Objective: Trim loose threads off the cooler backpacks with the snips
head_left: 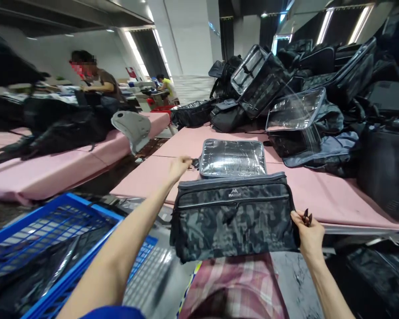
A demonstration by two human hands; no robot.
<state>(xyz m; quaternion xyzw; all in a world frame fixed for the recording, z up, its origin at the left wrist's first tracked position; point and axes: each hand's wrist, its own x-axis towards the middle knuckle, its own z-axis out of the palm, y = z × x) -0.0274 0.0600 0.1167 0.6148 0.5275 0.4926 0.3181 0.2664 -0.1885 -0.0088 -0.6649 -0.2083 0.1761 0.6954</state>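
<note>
A dark camouflage bag [234, 221] with a small white logo stands upright at the near edge of the pink table. Its lid [232, 158], lined in shiny silver, is folded open behind it. At the bag's upper left, my left hand [180, 167] is closed, pinching a small black strap or buckle [195, 163] beside the lid. My right hand [307, 228] is closed at the bag's right side, with small dark-tipped snips [307, 217] poking out between its fingers. Whether those fingers also grip the bag's edge is hard to tell.
A pile of similar bags [262, 84] covers the table's back and right. A blue crate [69, 199] holding dark material stands lower left. Another pink table [109, 155] bears black bags beside a grey chair [133, 128]. Two people are farther back; one [106, 82] stands at left.
</note>
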